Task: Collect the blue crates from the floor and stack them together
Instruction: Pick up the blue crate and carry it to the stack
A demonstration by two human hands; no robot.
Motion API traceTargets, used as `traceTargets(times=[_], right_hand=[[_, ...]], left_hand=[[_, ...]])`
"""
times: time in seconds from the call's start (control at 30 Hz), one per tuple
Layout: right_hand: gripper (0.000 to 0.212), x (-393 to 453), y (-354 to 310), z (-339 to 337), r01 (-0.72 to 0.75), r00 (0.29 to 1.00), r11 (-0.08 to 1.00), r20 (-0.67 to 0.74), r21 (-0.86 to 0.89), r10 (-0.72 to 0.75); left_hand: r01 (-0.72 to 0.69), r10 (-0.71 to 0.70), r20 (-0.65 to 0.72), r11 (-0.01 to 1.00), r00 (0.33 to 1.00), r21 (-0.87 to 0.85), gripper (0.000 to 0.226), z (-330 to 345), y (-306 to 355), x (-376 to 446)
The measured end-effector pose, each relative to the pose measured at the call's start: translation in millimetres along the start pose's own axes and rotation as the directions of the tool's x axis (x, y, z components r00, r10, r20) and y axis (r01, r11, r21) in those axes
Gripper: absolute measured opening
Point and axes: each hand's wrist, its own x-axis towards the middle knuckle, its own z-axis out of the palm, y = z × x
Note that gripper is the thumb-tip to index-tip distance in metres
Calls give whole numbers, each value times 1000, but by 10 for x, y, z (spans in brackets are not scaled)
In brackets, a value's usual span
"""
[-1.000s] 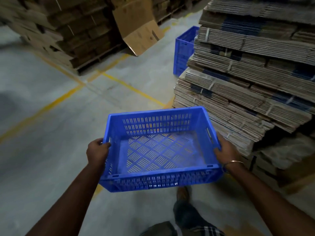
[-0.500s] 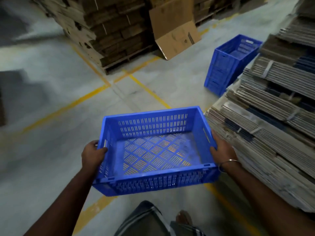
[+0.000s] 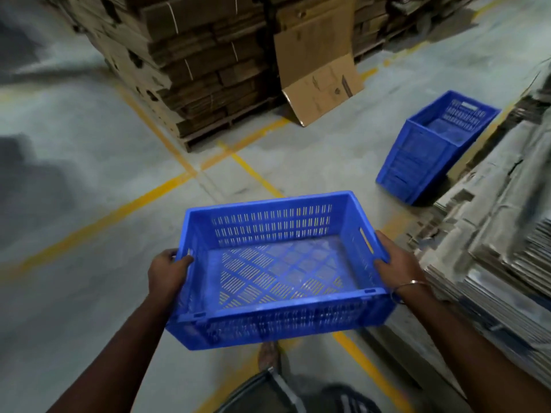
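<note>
I carry an empty blue slotted crate [image 3: 277,263] level in front of me, above the concrete floor. My left hand [image 3: 167,274] grips its left end wall and my right hand [image 3: 396,260], with a thin bangle on the wrist, grips its right end wall by the handle slot. A taller stack of blue crates [image 3: 429,144] stands on the floor ahead to the right, nested together, open side up, close beside the cardboard pile.
Bundled flat cardboard [image 3: 501,234] is piled high along my right side. A pallet of flattened boxes [image 3: 185,58] stands ahead on the left, with a loose carton sheet [image 3: 319,70] leaning against it. Yellow floor lines [image 3: 167,189] cross ahead. My leg and foot [image 3: 268,357] show below the crate.
I have walked forward and turned right: the floor stack of crates has come fully into view and nearer. The carried crate stays held in both hands.
</note>
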Motion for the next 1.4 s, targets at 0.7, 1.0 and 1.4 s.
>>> traceTargets(times=[0.7, 1.0, 1.4], right_hand=[[42, 4032, -1001, -65, -162, 970, 976, -157, 146, 184], [36, 5898, -1367, -401, -218, 943, 963, -221, 160, 250], [45, 8162, -1606, -844, -399, 828, 875, -303, 273, 472]], left_hand=[[-163, 162, 69, 986, 984, 18, 21, 1495, 2817, 3880], [-180, 185, 129, 982, 974, -50, 25, 2490, 4229, 5469], [-413, 383, 357, 911, 852, 7, 20, 4326, 6685, 7810]])
